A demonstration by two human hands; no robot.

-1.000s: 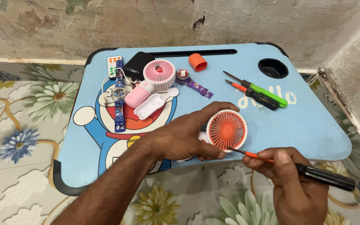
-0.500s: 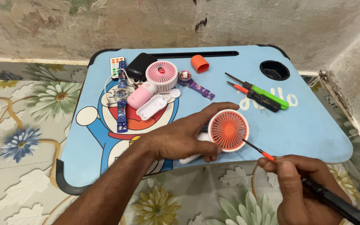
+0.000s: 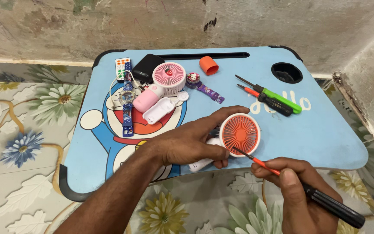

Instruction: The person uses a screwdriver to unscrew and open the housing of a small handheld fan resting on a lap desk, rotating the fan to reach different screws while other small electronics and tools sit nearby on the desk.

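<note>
Two hands work at the near edge of the blue surface [image 3: 325,143]: the left hand [image 3: 187,145] grips the orange-grilled fan [image 3: 240,134] while the right hand [image 3: 297,190] closes on a black-handled screwdriver [image 3: 308,195], its tip at the grille's lower rim, apparently prying, needing steady leverage.

Two bare forearms, sleeveless as far as visible, left hand [image 3: 187,143] and right hand [image 3: 297,190] without rings or watch
</note>
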